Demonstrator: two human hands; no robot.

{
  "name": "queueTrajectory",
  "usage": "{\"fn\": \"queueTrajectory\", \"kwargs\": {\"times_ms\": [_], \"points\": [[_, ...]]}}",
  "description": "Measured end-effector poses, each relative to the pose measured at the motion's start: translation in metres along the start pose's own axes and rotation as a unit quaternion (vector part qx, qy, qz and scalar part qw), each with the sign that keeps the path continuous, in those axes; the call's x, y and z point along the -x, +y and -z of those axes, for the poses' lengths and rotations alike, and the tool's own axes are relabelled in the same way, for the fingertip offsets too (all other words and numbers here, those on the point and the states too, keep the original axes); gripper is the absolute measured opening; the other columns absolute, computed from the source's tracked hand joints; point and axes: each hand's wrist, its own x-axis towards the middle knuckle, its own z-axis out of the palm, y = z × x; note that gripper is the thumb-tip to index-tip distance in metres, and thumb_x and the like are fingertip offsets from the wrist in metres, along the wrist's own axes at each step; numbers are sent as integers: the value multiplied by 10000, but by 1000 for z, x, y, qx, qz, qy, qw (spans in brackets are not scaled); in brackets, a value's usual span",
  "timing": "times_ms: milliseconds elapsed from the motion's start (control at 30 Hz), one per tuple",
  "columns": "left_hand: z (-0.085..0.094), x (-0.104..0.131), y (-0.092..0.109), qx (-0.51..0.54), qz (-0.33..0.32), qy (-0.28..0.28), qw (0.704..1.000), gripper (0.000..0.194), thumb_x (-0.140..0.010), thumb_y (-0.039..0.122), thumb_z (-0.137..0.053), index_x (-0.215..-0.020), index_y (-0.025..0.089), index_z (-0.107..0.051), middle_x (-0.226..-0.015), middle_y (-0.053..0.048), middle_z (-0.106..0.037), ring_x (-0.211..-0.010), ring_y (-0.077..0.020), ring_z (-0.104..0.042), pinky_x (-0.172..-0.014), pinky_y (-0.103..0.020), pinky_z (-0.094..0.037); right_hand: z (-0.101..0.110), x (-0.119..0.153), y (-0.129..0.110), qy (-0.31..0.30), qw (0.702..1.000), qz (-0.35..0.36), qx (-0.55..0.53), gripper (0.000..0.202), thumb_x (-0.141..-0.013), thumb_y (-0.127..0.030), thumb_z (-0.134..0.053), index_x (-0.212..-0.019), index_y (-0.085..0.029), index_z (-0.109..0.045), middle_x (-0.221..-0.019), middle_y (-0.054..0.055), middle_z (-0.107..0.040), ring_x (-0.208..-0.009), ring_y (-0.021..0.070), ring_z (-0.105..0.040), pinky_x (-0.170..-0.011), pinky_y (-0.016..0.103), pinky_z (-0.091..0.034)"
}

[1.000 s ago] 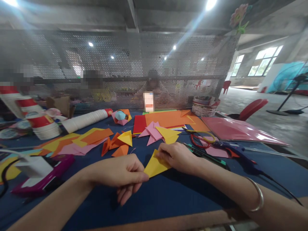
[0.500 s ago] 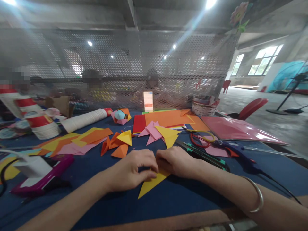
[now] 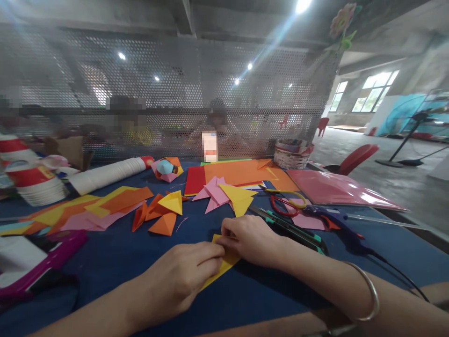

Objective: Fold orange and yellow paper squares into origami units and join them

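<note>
A folded yellow paper triangle (image 3: 224,265) lies on the blue table cover (image 3: 115,252), mostly hidden under my hands. My left hand (image 3: 182,276) presses on its lower left part with the fingers curled together. My right hand (image 3: 250,239) rests on its upper right part, fingertips pinching the paper's top edge. A metal bangle (image 3: 368,290) circles my right wrist.
Folded orange and yellow paper shapes (image 3: 161,213) and pink and yellow ones (image 3: 228,194) lie beyond my hands. Scissors (image 3: 286,201), a utility knife (image 3: 291,229) and a glue gun (image 3: 336,224) lie to the right. Stacked cups (image 3: 31,180) and a purple device (image 3: 38,267) sit left. A mesh screen (image 3: 175,93) stands behind.
My left hand slid from the triangle's left tip up onto the paper, then back down along it. The paper now lies flatter under both hands. The view shifted slightly right.
</note>
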Motion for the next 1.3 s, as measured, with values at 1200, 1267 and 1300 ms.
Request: {"fn": "queueTrajectory", "kwargs": {"times_ms": [1200,1267,1300], "points": [[25,-11,-29,249,392,233,854,304,-784,485,-591,-790,191,-668,-795,-9,-677,-803,-198,-599,-722,-258,-449,-1,-8,5,77,923,-48,-373,233,-832,-380,-622,-794,-150,-620,-673,-20,-600,-581,91,-518,-527,193,-388],[26,-10,-29,234,393,239,857,294,-787,478,-593,-796,195,-671,-804,-11,-675,-806,-198,-592,-719,-253,-443,-2,-8,6,76,916,-63,-389,251,-820,-396,-631,-770,-151,-611,-630,-28,-577,-527,81,-485,-479,190,-363],[27,-10,-28,228,393,240,858,288,-788,474,-596,-795,197,-672,-804,-10,-674,-803,-196,-588,-714,-250,-440,-2,-8,6,77,913,-68,-395,253,-811,-399,-639,-760,-153,-607,-616,-34,-565,-510,78,-470,-463,188,-351]]}}
